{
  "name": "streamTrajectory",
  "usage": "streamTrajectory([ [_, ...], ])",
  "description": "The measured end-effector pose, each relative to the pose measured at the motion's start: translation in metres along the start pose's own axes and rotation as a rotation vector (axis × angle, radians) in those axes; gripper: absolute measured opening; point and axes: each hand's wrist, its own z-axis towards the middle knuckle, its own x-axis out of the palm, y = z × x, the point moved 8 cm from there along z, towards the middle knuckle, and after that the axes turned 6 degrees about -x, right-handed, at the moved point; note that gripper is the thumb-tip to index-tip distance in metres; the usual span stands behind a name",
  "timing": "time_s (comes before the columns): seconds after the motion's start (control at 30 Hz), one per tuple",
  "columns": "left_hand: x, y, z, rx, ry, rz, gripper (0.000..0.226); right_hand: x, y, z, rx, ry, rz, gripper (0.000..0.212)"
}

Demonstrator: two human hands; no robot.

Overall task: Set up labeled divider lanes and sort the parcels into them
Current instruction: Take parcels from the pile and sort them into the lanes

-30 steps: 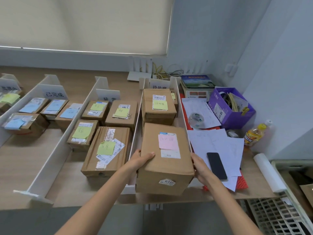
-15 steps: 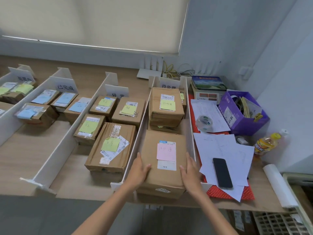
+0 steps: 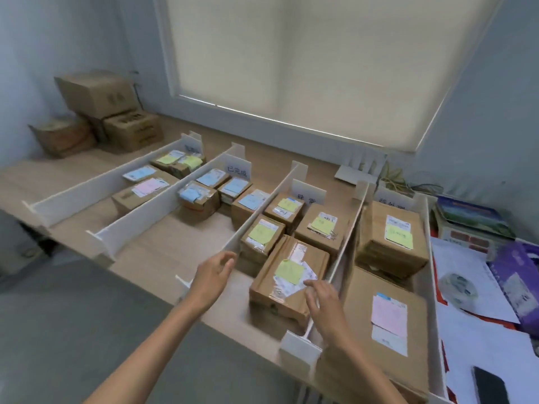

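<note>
Now, left hand (image 3: pixel 214 272) and right hand (image 3: pixel 323 304) slack, holding nothing — before lifting the nearest yellow-noted parcel (image 3: pixel 288 275), check its lane label (image 3: pixel 309 193); grip opposite sides, clear of the divider (image 3: pixel 347 237).

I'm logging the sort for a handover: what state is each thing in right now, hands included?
Left hand, open, holding nothing.
Right hand, open, holding nothing.
Pink-note parcel, flat in the rightmost lane, no hand on it.
Large yellow-note parcel, flat in the neighbouring lane.
Phone, screen dark, lying on papers.
Blind, drawn down.
</note>
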Motion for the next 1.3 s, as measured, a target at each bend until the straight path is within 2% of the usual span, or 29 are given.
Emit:
streamTrajectory([
  [0.27, -0.263, 0.142, -0.026, -0.149, -0.377, -0.034, 0.018, 0.137, 0.204, 0.058, -0.314, 0.159, 0.013, 0.024],
  [0.47, -0.412, 0.221, -0.046, -0.177, -0.601, -0.042, 0.018, 0.209, 0.338, 0.094, -0.399, 0.180, 0.061, 0.023],
  [0.77, -0.517, 0.311, -0.015, -0.221, -0.681, -0.066, 0.021, 0.309, 0.438, 0.156, -0.388, 0.301, 0.196, 0.016],
  [0.97, -0.591, 0.367, 0.067, -0.232, -0.711, -0.071, 0.022, 0.376, 0.510, 0.252, -0.410, 0.383, 0.273, 0.016],
  [1.17, -0.672, 0.417, 0.161, -0.251, -0.720, -0.088, 0.022, 0.450, 0.593, 0.362, -0.455, 0.335, 0.291, 0.017],
  [1.3, -0.716, 0.449, 0.206, -0.269, -0.718, -0.113, 0.022, 0.502, 0.648, 0.415, -0.442, 0.393, 0.301, 0.017],
])
